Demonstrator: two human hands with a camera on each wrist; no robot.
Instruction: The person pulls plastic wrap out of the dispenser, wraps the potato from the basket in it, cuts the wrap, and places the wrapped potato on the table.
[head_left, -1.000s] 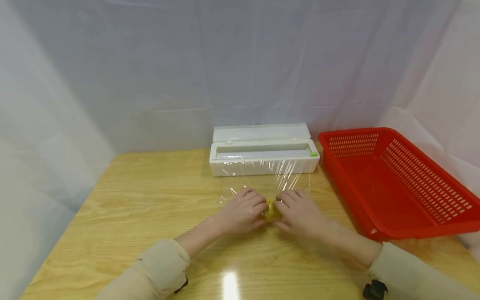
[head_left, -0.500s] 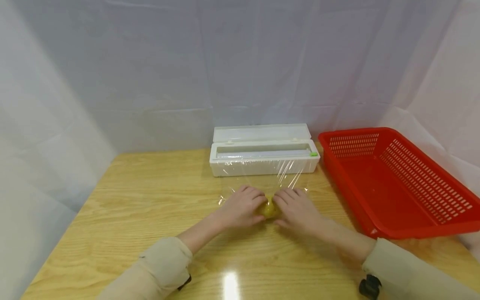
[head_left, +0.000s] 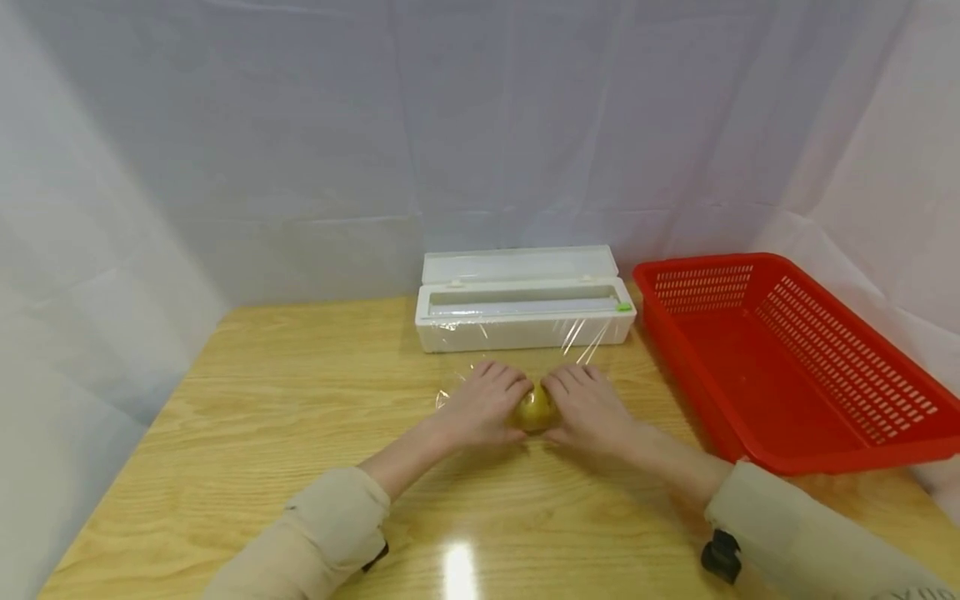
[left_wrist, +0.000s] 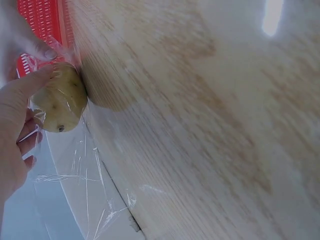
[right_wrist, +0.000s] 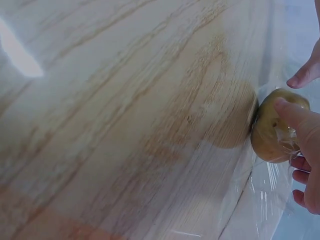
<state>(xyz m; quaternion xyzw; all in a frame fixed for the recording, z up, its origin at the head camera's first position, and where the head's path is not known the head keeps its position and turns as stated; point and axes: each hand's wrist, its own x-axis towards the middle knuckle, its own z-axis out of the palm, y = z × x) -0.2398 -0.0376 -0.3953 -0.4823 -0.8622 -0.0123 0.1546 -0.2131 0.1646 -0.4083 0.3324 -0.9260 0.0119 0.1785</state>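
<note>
A yellow-brown potato, partly covered in clear plastic wrap, sits on the table between my two hands. My left hand grips its left side, and in the left wrist view the thumb lies over the potato. From the other side my right hand holds it, fingers curled at the far side and thumb near; the right wrist view shows the thumb on the potato. Clear plastic wrap runs from the potato back to a white wrap dispenser. The potato's ends are partly hidden by the fingers.
The dispenser's lid stands raised, and a green slider sits at its right end. A red plastic basket stands to the right, close to my right forearm. White sheeting hangs behind the wooden table.
Both hands have moved slightly forward with the potato, toward the dispenser. The stretch of wrap between them has shortened, and more of the potato shows between the hands.
</note>
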